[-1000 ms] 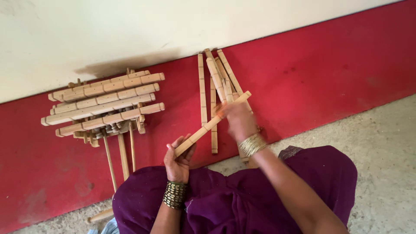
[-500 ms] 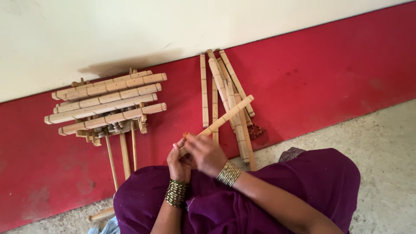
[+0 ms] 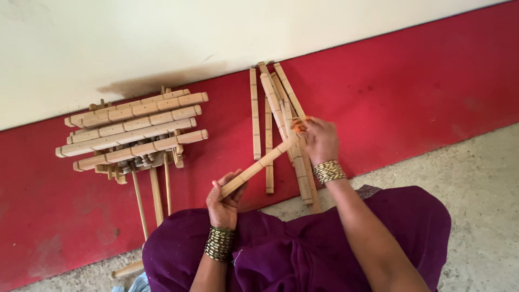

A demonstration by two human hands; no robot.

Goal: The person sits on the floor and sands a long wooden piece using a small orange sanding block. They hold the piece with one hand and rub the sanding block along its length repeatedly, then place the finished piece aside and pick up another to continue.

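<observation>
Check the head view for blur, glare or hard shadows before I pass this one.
Head view: soft, even daylight with no glare; the wooden stick in the left hand is sharp, while the right hand at its far end looks slightly smeared; the stacked wooden bars cast one dark smudge-like shadow on the cream wall; the edges show mild wide-angle stretch.

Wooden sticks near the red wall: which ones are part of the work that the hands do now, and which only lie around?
In hand:
- wooden slat, gripped at its near end by the left hand
- right hand, at the slat's far end, with something small and orange at its fingers

Lying about:
- loose slats leaning on the wall
- stacked wooden frames at the left
- thin rods under the stack
</observation>
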